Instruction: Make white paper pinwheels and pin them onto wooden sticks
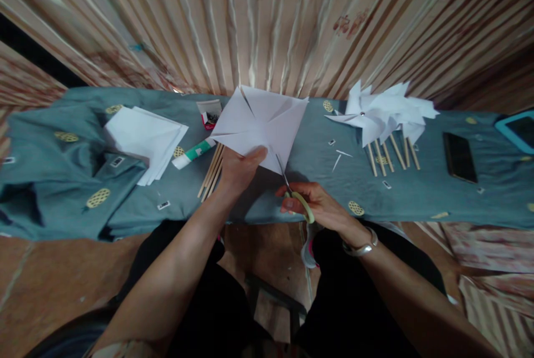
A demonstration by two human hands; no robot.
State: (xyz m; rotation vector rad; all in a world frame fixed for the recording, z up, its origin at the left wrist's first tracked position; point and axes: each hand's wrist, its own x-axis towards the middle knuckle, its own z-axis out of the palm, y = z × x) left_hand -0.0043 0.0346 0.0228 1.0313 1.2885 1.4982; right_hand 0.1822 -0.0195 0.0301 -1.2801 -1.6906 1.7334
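Note:
A square white sheet of paper, with slits running inward from its corners, is held up above the table. My left hand grips its lower left edge, thumb on top. In my right hand are scissors with pale yellow-green handles, fingers through the loops. Their blades lie at the sheet's lower right edge, along a cut near the bottom corner. Below and left of the sheet lie several wooden sticks, partly covered by it and by my left hand.
On the left are stacked white sheets and a green-and-white tube. A small red-and-white box holds dark bits. To the right lie paper pinwheels on sticks, paper scraps, a phone and a blue-edged device. A curtain hangs behind.

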